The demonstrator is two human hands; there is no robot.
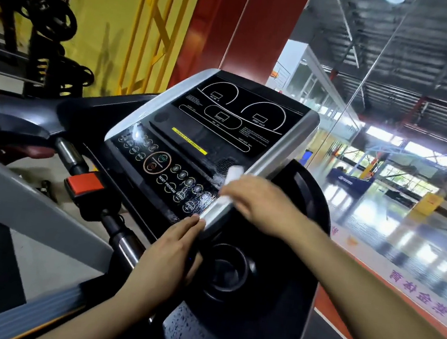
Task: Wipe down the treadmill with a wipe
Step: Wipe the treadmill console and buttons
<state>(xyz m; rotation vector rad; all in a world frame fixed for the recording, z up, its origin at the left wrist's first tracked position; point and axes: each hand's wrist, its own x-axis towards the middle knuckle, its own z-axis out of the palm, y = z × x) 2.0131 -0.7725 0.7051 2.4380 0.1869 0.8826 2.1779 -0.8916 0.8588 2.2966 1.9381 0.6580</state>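
The right hand (pixel 257 204) hides most of the white wipe (pixel 233 174) it grips on the treadmill console (pixel 215 129); the left hand (pixel 171 247) lies flat-fingered at the console's near corner.

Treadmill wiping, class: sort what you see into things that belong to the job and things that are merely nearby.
Part of the job:
wipe, held by the right hand
treadmill console, wet streaks by its lower buttons
left hand, fingers on the console's lower edge

Merely nearby:
cup holder
red safety clip
weight plates
glass wall
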